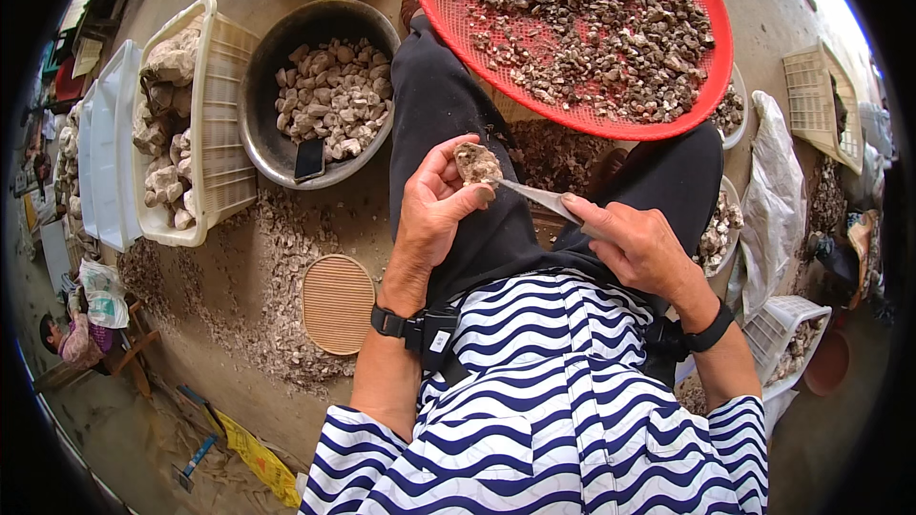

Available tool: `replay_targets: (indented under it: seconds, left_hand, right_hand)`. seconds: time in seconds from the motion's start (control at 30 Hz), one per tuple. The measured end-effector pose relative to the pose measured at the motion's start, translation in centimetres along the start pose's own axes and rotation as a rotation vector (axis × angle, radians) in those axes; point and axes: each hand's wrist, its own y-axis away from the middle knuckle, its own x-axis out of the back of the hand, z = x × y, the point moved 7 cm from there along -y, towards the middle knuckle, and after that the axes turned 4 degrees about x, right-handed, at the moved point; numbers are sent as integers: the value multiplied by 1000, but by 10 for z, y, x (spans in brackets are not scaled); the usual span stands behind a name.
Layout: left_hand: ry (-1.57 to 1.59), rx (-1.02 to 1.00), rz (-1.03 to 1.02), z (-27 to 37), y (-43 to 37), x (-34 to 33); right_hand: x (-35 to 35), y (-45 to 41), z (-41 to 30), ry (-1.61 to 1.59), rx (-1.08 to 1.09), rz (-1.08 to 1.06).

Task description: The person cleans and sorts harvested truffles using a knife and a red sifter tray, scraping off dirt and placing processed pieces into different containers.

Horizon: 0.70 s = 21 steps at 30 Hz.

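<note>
My left hand [434, 204] pinches a rough, brown and whitish lump [477, 163] between thumb and fingers, above my dark trousers [458, 107]. A grey metal knife [540, 197] is in my right hand [630, 239], its forefinger laid along the blade. The blade points left, and its tip meets the lump's lower right side. Beyond my hands, a round red mesh sieve [465, 50] rests across my legs, bearing dark crumbly pieces [608, 28]. At the left stands a metal basin [256, 104] of paler trimmed lumps [336, 89], with a black phone [310, 159] lying at its near rim.
A cream plastic crate [229, 107] of large pale lumps stands left of the basin. Peelings [293, 286] litter the floor around a ribbed oval mat [338, 305]. Tubs of pieces, a whitish sack [769, 193] and a white basket [783, 325] stand at right. Another person [82, 343] sits far left.
</note>
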Motion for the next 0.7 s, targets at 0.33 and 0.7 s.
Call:
replay_targets:
  seconds: [0.33,0.7]
  left_hand:
    - [-47,32,-20,-2,-1,2]
    - [-50,103,-96,-7,1,-5]
  right_hand:
    - [1,-8,-9,230,97,63]
    - [-5,-30,-14,232,36,65]
